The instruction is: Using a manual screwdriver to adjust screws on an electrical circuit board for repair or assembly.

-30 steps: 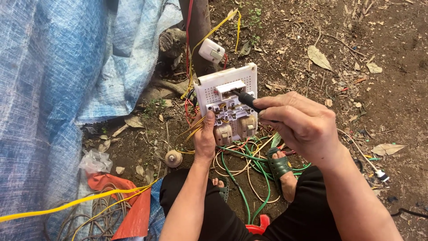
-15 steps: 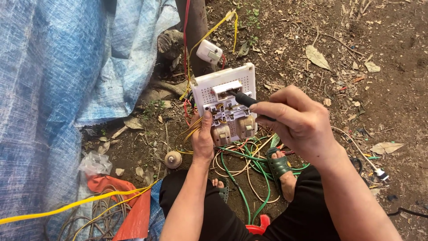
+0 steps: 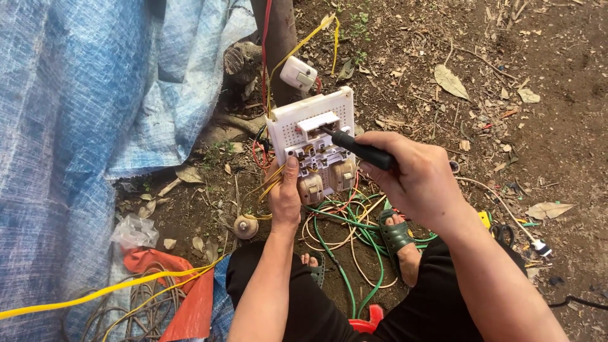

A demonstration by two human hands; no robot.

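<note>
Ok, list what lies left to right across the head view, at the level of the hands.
Blue tarp → left hand → white switch board → black screwdriver → right hand → dry leaf.

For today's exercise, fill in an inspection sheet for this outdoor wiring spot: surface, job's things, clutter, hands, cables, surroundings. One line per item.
Surface: bare soil with dry leaves and twigs; no bench.
Job's things: white perforated switch board, held tilted, with switch modules and wiring showing; black-handled screwdriver, its tip at the board's upper part.
Clutter: crumpled clear plastic, red sheet, small white switch box by the trunk.
Hands: left hand grips the board's lower edge, thumb on its face; right hand is closed round the screwdriver.
Cables: green and tan wires coiled under the board; yellow cable running across at lower left.
Surroundings: blue tarpaulin on the left, tree trunk behind the board.
</note>
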